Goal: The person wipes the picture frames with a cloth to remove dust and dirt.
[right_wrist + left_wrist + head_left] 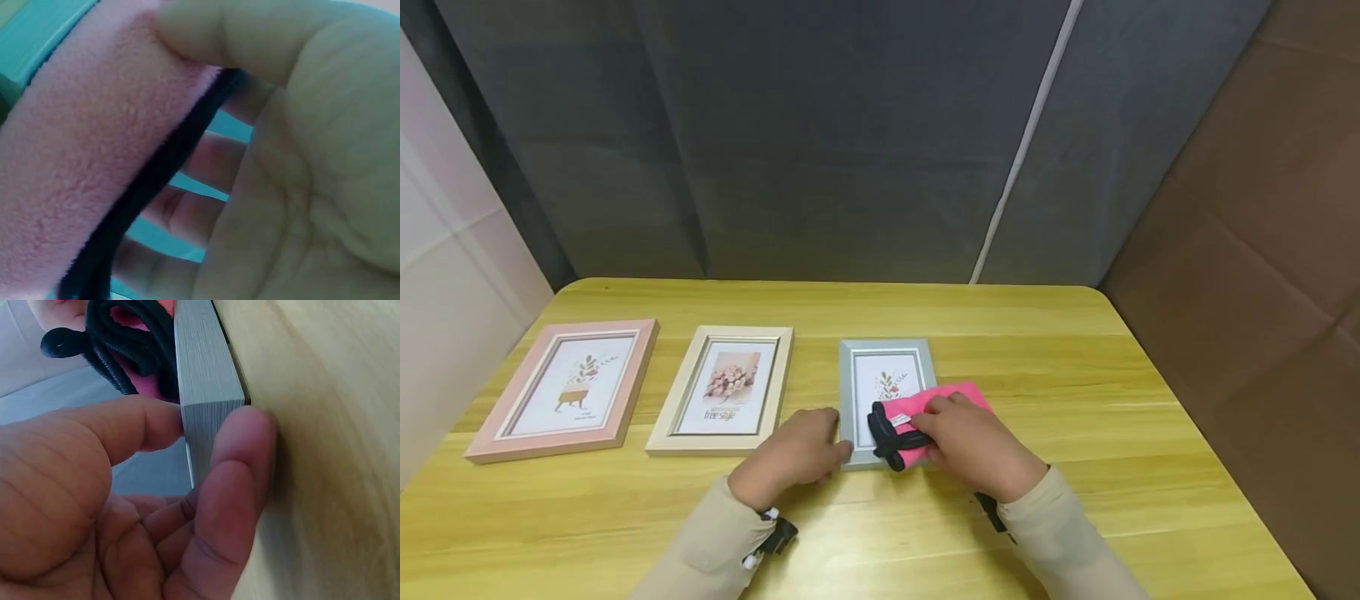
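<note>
A light blue-grey picture frame (847,392) lies face up on the table, with a plant print behind its glass. My left hand (799,448) grips the frame's near left edge; in the left wrist view its thumb is against one side and its fingers (244,440) curl around the corner. On the right part of the glass, my right hand (976,443) holds a folded pink cloth (966,392) with black edging and a small white tag. The right wrist view shows the cloth's fluffy side pinched under the thumb (219,31). The cloth hides the frame's lower right area.
To the left lie a cream picture frame (673,417) with a flower photo and, farther left, a pink picture frame (632,375). All rest on a yellow wood-grain table (1075,542). A dark grey curtain (812,167) hangs behind, a brown one (1262,250) at right.
</note>
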